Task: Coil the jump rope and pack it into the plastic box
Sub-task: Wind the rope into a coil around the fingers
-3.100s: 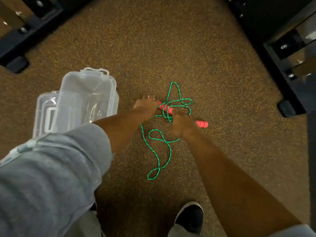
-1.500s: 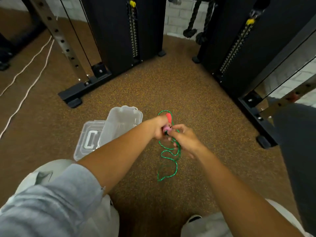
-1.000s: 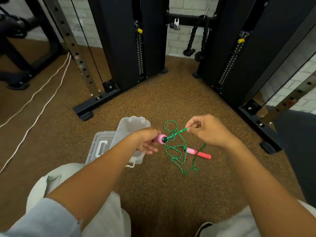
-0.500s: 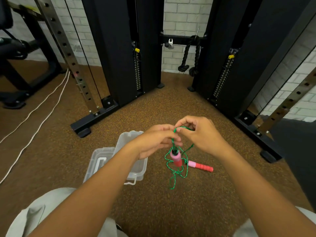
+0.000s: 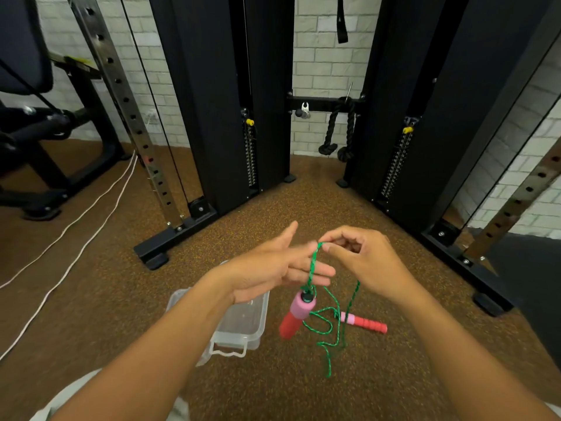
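The green jump rope (image 5: 331, 323) hangs in loose loops from my right hand (image 5: 361, 262), which pinches the cord between thumb and forefinger. One pink-and-red handle (image 5: 296, 314) dangles from the cord just below my left hand (image 5: 273, 268). My left hand is flat with fingers spread, and the cord runs across its fingers. The other red handle (image 5: 364, 322) lies on the floor to the right. The clear plastic box (image 5: 243, 326) stands open on the floor under my left forearm.
Brown speckled gym flooring (image 5: 288, 208) runs ahead. Black cable-machine towers (image 5: 230, 101) stand ahead left and right, with a frame foot (image 5: 151, 256) at the left. White cables (image 5: 76, 238) trail along the floor at the left. A black machine base (image 5: 485, 299) sits right.
My left hand has opened flat from a pinch on the cord. The dangling handle hangs lower beneath it. My view has tilted further up.
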### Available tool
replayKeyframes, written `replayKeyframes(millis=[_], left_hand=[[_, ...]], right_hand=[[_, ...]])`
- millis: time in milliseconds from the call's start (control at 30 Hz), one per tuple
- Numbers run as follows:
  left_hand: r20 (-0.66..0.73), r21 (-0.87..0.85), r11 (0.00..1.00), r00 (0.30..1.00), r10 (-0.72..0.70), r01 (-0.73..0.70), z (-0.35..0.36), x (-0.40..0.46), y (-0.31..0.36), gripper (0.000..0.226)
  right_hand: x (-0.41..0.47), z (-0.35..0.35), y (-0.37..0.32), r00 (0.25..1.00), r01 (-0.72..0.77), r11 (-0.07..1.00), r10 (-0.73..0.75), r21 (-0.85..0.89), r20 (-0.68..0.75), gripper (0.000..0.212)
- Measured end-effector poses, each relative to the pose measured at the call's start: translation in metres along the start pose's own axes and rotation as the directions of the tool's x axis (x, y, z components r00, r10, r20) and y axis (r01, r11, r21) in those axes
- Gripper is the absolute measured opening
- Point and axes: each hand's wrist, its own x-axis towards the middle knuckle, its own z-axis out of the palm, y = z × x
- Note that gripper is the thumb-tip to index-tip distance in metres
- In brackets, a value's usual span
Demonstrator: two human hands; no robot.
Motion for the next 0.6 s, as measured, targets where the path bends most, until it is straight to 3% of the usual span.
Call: replayKeyframes(millis=[133,233,367,600], left_hand=[[0.015,-0.131,0.989,0.997,0.074,-0.071,-0.001,0.003,0.009,0.105],[-0.045,-0.16,0.98,0.993,0.11,-0.116,-0.003,0.0,0.01,0.101],[-0.078,-0.077,0.987,0.988,0.135,-0.141,-0.001,0.0,0.007,0.111],[-0.029,-0.068,0.995,0.997,0.075,-0.077,0.015,0.005,0.004,0.1]], right_hand=[[-0.003,0.005,0.001,1.0,-0.014,1.0,0.015,-0.012,0.015,0.027],[-0.006,0.01,0.002,0.999,-0.044,0.993,0.041,0.112,0.033,0.039],[-0.011,0.024,-0.003,0.989,-0.114,0.925,0.139,0.363,-0.043,0.026],[-0.005,0.032,-0.003,0.982,-0.059,0.923,0.123,0.381,-0.146,0.015]])
